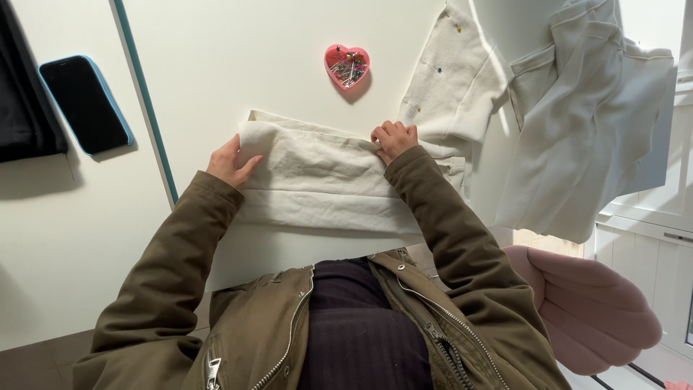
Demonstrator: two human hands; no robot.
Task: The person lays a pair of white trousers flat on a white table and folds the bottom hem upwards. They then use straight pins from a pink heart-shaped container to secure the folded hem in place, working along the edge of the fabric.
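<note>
With the left hand (229,163) pinching the folded cloth (317,184) at its left end and the right hand (394,139) fisted on the far edge, the person does best keeping the fold taut and edges aligned on the surface (238,65).

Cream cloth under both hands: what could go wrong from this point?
1. The left hand and right hand grip only the top edge of the cloth; the layers below may shift and the fold go crooked.
2. The cloth's right end lies against a second garment with small coloured marks, so pulling could drag it along.
3. The heart box of pins sits just beyond the cloth; a push forward might knock it.
</note>
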